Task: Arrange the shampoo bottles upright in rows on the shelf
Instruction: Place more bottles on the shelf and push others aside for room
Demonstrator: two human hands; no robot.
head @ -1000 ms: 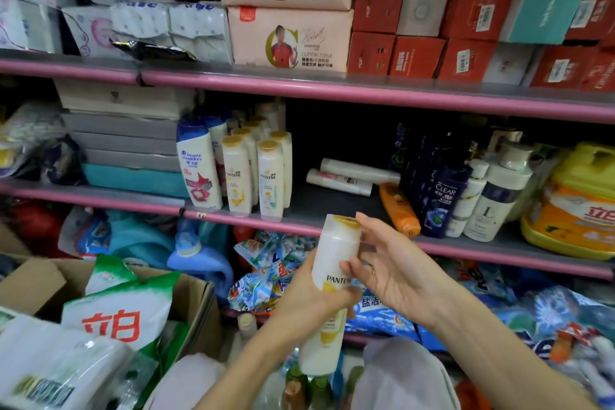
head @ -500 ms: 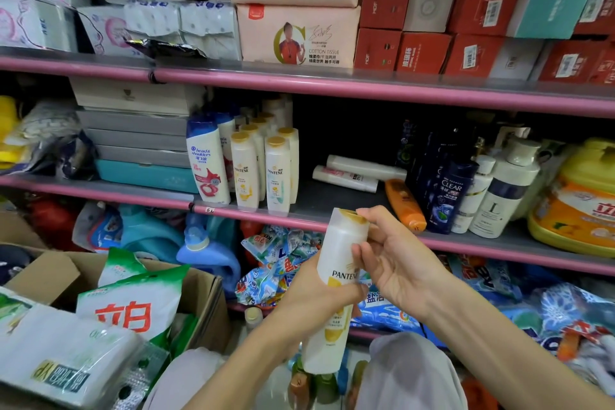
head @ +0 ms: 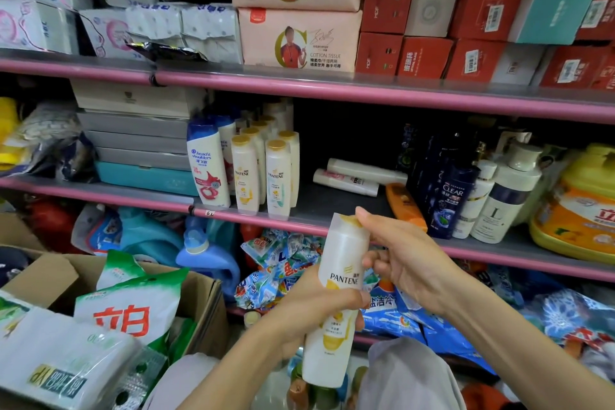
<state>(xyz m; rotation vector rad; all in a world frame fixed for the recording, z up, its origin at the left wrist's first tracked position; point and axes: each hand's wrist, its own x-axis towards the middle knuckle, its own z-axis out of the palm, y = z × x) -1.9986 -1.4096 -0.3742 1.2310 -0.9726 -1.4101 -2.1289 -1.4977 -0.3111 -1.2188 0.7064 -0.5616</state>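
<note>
Bottle still in hand, not yet shelved

The left hand's fingers [head: 346, 299] are still wrapping the shampoo bottle [head: 336, 303] upright, while the right hand [head: 402, 263] is resting loosely open fingers on its cap; the bottle is hovering below the shelf [head: 332, 210], right of the standing row [head: 263, 170], barely nearer, so placing is still pending.

Small retail shop — pink-edged shelves [head: 366, 95] packed with shampoo bottles [head: 244, 173], stacked tissue packs [head: 299, 40], red boxed goods [head: 482, 10], detergent tub [head: 579, 206] — open carton of detergent bags [head: 133, 313] below.
</note>
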